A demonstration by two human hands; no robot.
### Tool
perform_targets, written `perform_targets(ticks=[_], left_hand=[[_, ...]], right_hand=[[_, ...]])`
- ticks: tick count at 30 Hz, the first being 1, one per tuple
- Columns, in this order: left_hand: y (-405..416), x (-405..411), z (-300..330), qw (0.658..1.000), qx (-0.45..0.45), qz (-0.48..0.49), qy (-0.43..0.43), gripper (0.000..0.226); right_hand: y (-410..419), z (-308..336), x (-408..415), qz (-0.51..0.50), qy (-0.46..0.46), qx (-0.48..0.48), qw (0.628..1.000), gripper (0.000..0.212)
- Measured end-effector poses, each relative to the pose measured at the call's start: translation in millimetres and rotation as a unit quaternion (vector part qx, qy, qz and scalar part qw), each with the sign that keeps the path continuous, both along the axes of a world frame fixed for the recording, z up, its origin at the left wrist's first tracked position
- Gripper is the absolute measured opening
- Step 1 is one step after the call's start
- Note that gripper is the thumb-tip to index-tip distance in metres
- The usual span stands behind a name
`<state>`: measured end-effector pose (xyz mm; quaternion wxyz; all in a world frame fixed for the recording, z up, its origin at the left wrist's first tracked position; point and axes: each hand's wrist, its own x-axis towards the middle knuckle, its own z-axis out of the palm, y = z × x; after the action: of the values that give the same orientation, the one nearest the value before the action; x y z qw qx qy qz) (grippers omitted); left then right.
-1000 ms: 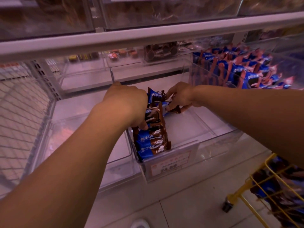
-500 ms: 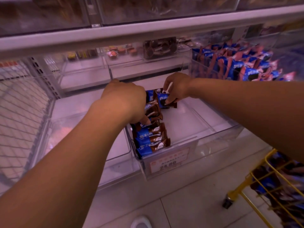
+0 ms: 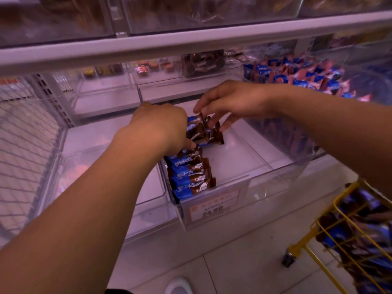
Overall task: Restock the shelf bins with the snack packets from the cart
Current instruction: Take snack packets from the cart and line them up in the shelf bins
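While the left hand (image 3: 157, 126) steadies the packet row (image 3: 191, 177), long axes crosswise, the right hand (image 3: 229, 102) pinches one upright packet (image 3: 214, 132).

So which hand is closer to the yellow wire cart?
Right. The right hand is over the clear plastic bin, on the side of the yellow wire cart; the left hand is farther left.

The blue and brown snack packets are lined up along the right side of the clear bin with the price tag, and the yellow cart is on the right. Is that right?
Not quite. In the head view the snack packets are lined up along the left side of the clear bin, not the right. The rest holds: the price tag is on the bin's front, and the yellow cart is on the right.
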<state>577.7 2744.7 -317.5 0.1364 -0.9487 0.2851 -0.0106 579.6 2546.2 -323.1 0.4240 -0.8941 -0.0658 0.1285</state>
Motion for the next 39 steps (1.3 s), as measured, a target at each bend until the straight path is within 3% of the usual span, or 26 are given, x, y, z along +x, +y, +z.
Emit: perform_targets(ticks=[2,6,9,11,13,16,21,29,36,39], left_hand=[[-2,-2,1,0.999,-0.039,-0.014,-0.002,0.051],[-7,-12,6,0.996,-0.088,-0.022,0.004,0.055],[-6,-21,9,0.999,-0.044,0.006,0.029,0.059],[-8,-29,9,0.999,0.006,0.016,0.036,0.055],[-19,-39,5,0.999,0.018,0.013,0.041,0.043],[-36,-49,-7,0.993,0.026,0.015,0.113,0.027],[-32,-49,-16,0.976,0.097,0.002,0.194,0.034],[-30,-48,-18,0.975,0.104,0.003,0.198,0.044],[-30,-42,-21,0.980,0.107,0.015,0.169,0.044],[-32,-46,-13,0.984,0.103,0.023,0.141,0.043]], right_hand=[[-1,3,-15,0.068,0.029,0.027,0.997,0.032],[4,1,-21,0.066,-0.034,-0.081,0.994,0.025],[-6,13,-15,0.021,-0.017,-0.186,0.982,0.015],[-10,16,-7,-0.010,0.017,-0.311,0.950,0.015],[-4,5,1,-0.019,0.055,-0.369,0.927,0.018],[8,-17,10,-0.035,0.053,-0.359,0.931,0.031],[17,-33,20,-0.059,0.004,-0.308,0.950,0.049],[14,-51,17,-0.033,-0.138,-0.326,0.935,0.058],[13,-48,11,-0.016,-0.135,-0.384,0.913,0.048],[14,-25,-10,-0.018,-0.146,-0.381,0.913,0.057]])
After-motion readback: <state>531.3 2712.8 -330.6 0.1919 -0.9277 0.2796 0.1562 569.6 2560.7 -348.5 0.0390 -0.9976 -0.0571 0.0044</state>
